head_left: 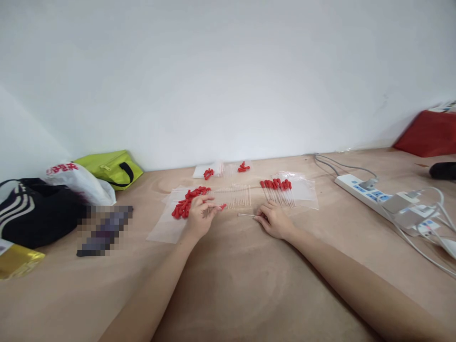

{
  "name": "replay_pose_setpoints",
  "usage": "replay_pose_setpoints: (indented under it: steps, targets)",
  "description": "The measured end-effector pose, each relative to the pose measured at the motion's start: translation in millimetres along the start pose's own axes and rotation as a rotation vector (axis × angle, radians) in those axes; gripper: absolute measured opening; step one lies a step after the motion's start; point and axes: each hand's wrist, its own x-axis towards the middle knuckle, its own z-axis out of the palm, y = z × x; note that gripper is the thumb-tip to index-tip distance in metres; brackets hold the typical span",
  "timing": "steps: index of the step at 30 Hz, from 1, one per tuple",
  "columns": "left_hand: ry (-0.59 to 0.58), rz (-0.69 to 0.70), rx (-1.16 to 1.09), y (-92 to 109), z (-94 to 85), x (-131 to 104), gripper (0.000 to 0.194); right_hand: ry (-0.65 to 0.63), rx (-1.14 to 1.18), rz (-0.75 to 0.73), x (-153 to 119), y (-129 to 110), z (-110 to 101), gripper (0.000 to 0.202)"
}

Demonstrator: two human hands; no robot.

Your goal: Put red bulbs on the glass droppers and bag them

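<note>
Forearms (pixel 160 280), cropped below, reach forward; left hand (pixel 199 217) pinches small red rubbery bulb (pixel 223 207); right hand (pixel 275 221) pinches slender clear tube (pixel 245 215), one end hidden.

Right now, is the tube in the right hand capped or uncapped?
Uncapped at the visible end: the tube shows no red there. The right hand hides the other end.

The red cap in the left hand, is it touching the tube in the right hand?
No, a visible gap separates the red cap from the thin tube.
</note>
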Motion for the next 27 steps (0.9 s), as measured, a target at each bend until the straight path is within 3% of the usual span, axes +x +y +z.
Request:
replay_pose_setpoints:
  steps: [4, 6, 9, 13, 17, 22, 27]
  targets:
    - [-0.417, 0.007, -0.189, 26, 5.3, -8, 0.009, -0.019, 0.027, -0.025, 0, 3, 0, 0.012]
    - [-0.513, -0.007, -0.183, 34, 3.9, -9, 0.006, -0.028, 0.027, -0.023, 0, 3, -1, 0.012]
    - [-0.483, -0.040, -0.118, 41, 5.3, -11, 0.008, -0.032, 0.020, -0.008, 1, 0, -3, 0.011]
    - [-0.395, -0.036, 0.019, 42, 19.8, -17, 0.019, -0.025, 0.016, 0.023, 5, -6, 0, 0.016]
    - [-0.370, -0.035, 0.051, 41, 32.1, -21, 0.010, -0.049, 0.015, 0.071, 12, -10, 8, 0.014]
    - [-0.361, -0.045, 0.040, 43, 30.3, -21, 0.005, -0.026, 0.019, 0.143, 10, -12, 10, 0.012]
    - [-0.325, -0.079, 0.132, 41, 29.3, -21, 0.005, -0.002, 0.077, 0.101, 4, -13, 5, 0.014]
